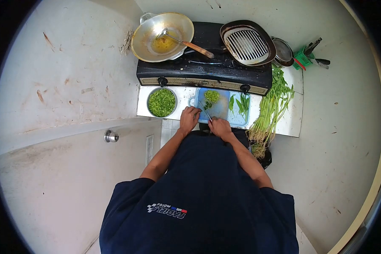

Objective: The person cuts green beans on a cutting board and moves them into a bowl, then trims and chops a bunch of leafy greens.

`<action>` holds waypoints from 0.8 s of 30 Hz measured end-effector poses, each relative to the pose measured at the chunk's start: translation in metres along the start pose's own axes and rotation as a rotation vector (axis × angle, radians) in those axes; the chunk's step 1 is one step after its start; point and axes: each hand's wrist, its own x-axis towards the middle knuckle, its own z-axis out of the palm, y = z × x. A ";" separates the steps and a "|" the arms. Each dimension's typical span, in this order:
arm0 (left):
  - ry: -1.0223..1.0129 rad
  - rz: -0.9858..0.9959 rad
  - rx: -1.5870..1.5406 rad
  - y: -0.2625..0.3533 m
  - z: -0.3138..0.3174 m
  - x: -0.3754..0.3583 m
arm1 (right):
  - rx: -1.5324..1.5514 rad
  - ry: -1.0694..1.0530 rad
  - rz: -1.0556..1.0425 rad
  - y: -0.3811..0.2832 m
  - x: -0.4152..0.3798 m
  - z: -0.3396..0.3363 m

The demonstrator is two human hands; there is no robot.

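Note:
A blue cutting board (219, 111) lies on the counter in front of the stove. My right hand (219, 127) is closed around the handle of a knife (205, 111), its blade slanting forward and left over the board. At the board's left edge, my left hand (190, 118) has its fingers bent together against dark leafy greens (208, 104) beside the blade; the fingers partly hide what they pinch. Just beyond lies a small pile of chopped greens (211, 96). Loose green leaves (243, 104) rest on the board's right side.
A round bowl of chopped greens (161, 102) stands left of the board. On the right, a long bunch of rooted greens (271, 110) overhangs the counter edge. The black stove (203, 74) carries a wok (146, 38) with a ladle (190, 44) and a grill pan (258, 59).

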 end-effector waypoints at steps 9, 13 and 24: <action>0.001 0.006 -0.009 -0.004 -0.001 0.001 | -0.008 -0.021 -0.048 -0.007 0.003 -0.002; 0.024 0.007 0.000 -0.004 0.002 0.000 | -0.032 -0.009 -0.058 -0.009 0.007 0.001; 0.017 0.008 -0.044 -0.006 0.001 -0.001 | -0.021 -0.022 0.013 -0.004 0.001 0.001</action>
